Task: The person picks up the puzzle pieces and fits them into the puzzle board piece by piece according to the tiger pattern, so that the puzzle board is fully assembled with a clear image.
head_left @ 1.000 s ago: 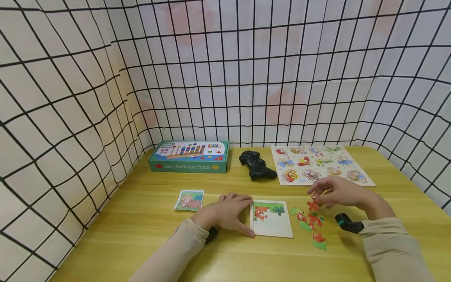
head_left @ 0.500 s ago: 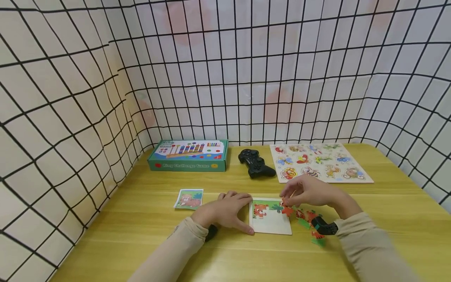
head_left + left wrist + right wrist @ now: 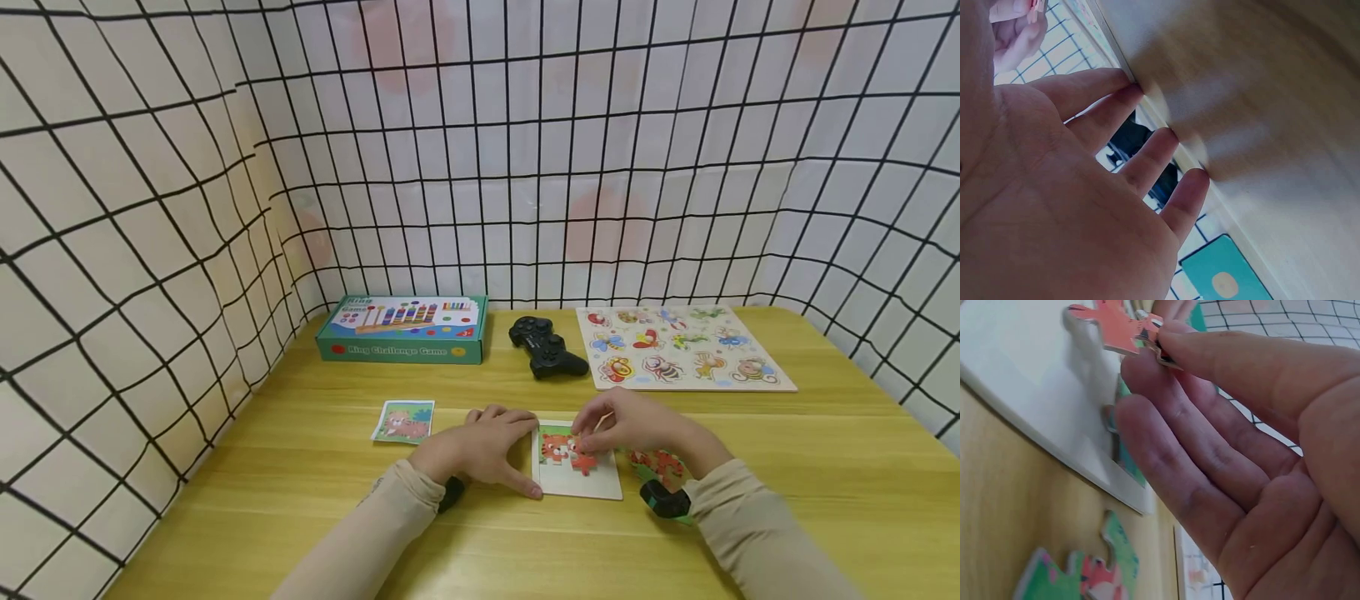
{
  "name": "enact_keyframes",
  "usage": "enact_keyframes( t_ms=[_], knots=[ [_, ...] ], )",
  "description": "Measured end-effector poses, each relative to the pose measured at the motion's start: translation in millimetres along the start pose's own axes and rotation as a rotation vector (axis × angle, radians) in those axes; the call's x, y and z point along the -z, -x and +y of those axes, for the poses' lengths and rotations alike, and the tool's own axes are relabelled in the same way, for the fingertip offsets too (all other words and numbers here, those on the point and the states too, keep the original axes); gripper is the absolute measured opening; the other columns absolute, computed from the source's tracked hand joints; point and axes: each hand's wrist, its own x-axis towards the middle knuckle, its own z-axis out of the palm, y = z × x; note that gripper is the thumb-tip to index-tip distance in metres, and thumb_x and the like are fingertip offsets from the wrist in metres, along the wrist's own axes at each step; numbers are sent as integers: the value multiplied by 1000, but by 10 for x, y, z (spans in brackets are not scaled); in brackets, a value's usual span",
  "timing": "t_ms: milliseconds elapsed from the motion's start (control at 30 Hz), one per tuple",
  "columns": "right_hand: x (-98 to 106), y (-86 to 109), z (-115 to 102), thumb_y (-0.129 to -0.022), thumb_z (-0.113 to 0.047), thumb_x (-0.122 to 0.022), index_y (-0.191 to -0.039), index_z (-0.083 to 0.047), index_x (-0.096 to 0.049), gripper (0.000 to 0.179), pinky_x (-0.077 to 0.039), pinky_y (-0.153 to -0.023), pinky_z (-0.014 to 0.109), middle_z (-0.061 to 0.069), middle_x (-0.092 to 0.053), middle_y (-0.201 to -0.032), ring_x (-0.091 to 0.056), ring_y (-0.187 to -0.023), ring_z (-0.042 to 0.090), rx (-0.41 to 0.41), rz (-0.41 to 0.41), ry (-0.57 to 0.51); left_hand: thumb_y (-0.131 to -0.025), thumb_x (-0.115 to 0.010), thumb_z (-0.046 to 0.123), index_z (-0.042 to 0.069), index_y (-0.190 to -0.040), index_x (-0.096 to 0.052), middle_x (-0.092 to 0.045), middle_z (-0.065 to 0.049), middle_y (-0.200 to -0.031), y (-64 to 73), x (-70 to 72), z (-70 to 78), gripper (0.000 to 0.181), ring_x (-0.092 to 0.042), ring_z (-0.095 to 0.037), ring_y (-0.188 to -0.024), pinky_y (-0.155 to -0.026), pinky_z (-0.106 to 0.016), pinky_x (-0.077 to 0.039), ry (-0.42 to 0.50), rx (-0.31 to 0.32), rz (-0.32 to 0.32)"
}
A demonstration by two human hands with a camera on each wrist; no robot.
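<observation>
Right hand (image 3: 630,423) pinches an orange tiger jigsaw piece (image 3: 583,464) between thumb and fingers, above the white puzzle board (image 3: 562,483), beside the tiger's face (image 3: 553,448). Left hand (image 3: 491,450), fingers spread, rests at the board's left edge. Loose pieces (image 3: 1091,575) lie on the desk (image 3: 480,558), right of the board, partly hidden by the right arm.
</observation>
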Motion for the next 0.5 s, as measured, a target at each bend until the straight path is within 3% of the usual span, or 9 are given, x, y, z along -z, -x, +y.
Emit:
enact_keyframes(
  t_ms=[500],
  knots=[
    [-103, -93, 46, -94, -19, -74, -100, -11, -75, 10, -50, -62, 29, -4, -69, -83, -61, -73, 15, -37, 49, 131, -78, -67, 76, 18, -157, -37, -30, 6, -161, -8, -11, -4, 103, -28, -25, -143, -113, -53, -23, -25, 5, 0]
  ],
)
